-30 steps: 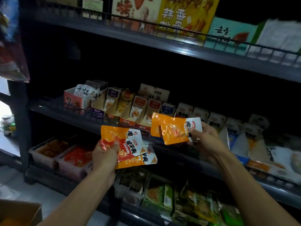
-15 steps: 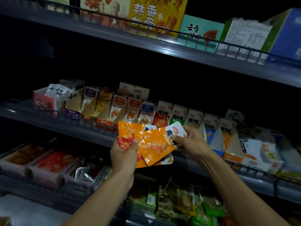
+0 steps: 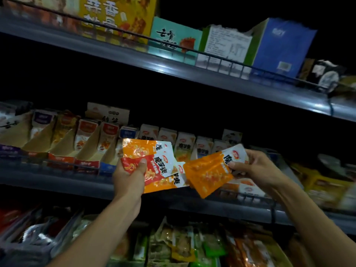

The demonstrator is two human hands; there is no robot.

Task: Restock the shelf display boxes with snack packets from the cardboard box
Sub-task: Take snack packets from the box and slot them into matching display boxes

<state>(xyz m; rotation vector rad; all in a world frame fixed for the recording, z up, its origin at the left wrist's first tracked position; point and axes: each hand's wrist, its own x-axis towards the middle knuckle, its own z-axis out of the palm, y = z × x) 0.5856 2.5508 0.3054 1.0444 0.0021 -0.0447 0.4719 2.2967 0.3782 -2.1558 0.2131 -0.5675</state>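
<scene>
On the top shelf (image 3: 192,72), behind a thin wire rail (image 3: 221,56), stand large cartons side by side: a yellow carton (image 3: 117,18) with big printed characters, a teal carton (image 3: 173,38) just to its right, then a green-edged carton (image 3: 227,43) showing a white printed panel, and a blue carton (image 3: 279,47) beyond it. Further right on that shelf sits a blurred black-and-white package (image 3: 327,74). On the lowest level, green and yellow bagged snacks (image 3: 183,245) lie packed together, with clear plastic bins (image 3: 38,234) at the left holding reddish goods.
</scene>
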